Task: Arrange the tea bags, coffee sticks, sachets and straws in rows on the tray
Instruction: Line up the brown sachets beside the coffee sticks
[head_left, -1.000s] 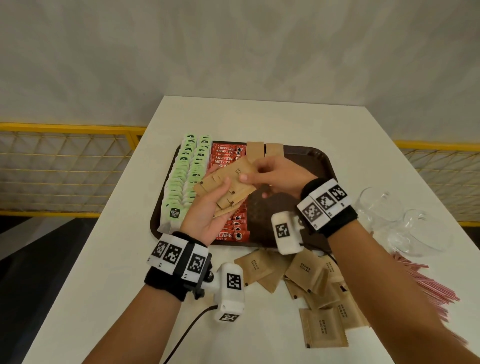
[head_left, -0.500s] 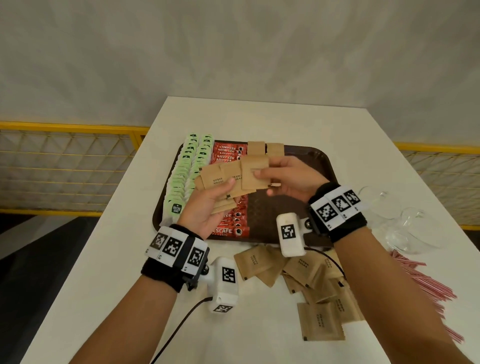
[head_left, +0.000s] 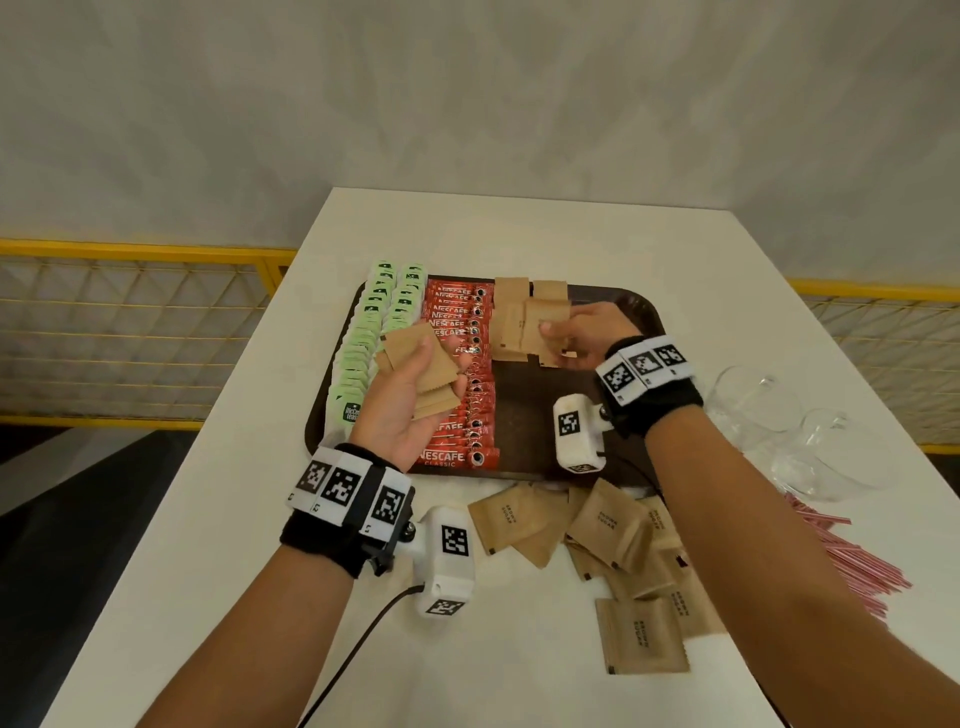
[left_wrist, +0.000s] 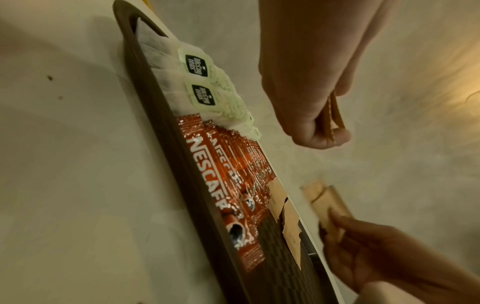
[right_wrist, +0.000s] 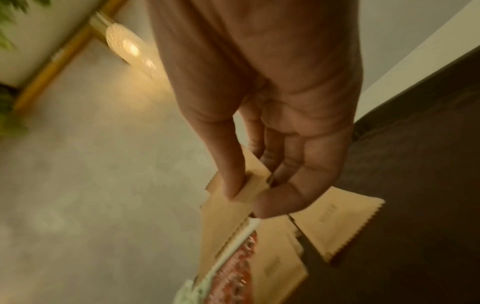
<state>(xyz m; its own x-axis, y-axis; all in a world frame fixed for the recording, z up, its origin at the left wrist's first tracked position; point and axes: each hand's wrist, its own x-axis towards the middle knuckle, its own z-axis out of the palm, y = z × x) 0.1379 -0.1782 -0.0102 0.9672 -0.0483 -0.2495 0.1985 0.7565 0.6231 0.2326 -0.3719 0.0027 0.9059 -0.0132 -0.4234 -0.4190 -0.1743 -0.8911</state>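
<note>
A dark brown tray (head_left: 641, 312) holds two rows of green tea bags (head_left: 374, 332), a row of red coffee sticks (head_left: 467, 384) and a few brown sugar sachets (head_left: 511, 291) at its far end. My left hand (head_left: 415, 384) holds a small stack of brown sachets (head_left: 423, 364) above the coffee sticks, thumb on top. My right hand (head_left: 576, 338) pinches one or two brown sachets (head_left: 543, 322) over the far middle of the tray, just above the sachets lying there. The right wrist view shows thumb and fingers pinching that sachet (right_wrist: 257, 185).
Loose brown sachets (head_left: 608, 525) lie on the white table (head_left: 519, 228) in front of the tray. Red-striped straws (head_left: 852, 556) lie at the right, behind my right forearm. Two clear glass cups (head_left: 789, 431) stand right of the tray. A yellow railing runs behind the table.
My right hand drew sachets off the left hand's stack and carried them right and away to the tray's far middle. The left hand stayed over the coffee sticks with the remaining stack.
</note>
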